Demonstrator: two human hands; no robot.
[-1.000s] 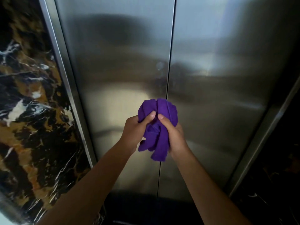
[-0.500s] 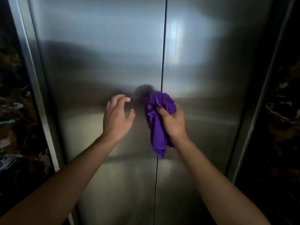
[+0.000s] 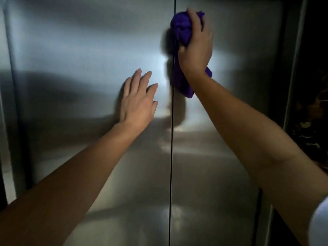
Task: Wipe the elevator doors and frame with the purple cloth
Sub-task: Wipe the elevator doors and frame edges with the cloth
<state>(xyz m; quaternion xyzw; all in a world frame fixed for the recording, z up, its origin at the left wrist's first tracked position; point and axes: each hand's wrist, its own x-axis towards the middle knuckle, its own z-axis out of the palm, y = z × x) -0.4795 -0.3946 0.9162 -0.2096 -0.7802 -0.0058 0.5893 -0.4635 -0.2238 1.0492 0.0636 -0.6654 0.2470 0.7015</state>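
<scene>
Wiping's on — right hand (image 3: 195,45) grips the bunched purple cloth (image 3: 182,31), pressed high on the seam between the elevator doors (image 3: 88,50); left hand (image 3: 137,102) flat, fingers spread, bracing the left door. Next, I'd say — sweep outward toward the frame (image 3: 292,68)

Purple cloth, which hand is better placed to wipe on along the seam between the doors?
Right. The right hand already grips the purple cloth against the door seam. The left hand lies open and flat on the left door, holding nothing.
</scene>
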